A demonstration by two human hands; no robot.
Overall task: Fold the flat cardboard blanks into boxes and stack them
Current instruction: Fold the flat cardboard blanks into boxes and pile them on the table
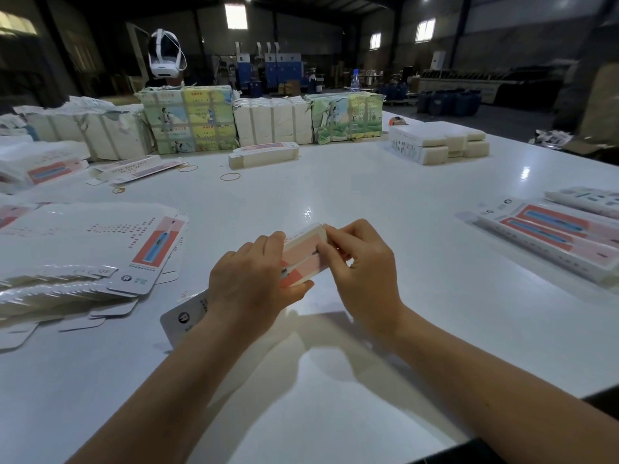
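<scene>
Both forearms reach in from the lower edge over the white desk (pixel 418 195). Left hand (pixel 248 283) grips the near end of a box (pixel 303 256), thumb under, fingers curled over its top. Right hand (pixel 361 266) pinches the far end of the box with its fingertips; what they hold there is too small to make out. Long axis of the box runs from near left to far right, the far end raised; its pink printed face points up, and the hands cover much of it. A loose blank (pixel 181 321) lies under the left wrist, half hidden. Fanned blanks (pixel 100 259) lie at left, cut by the frame edge. Finished boxes (pixel 552 236) lie at right, partly out of frame. Wrapped bundles (pixel 187 120) line the far side.
</scene>
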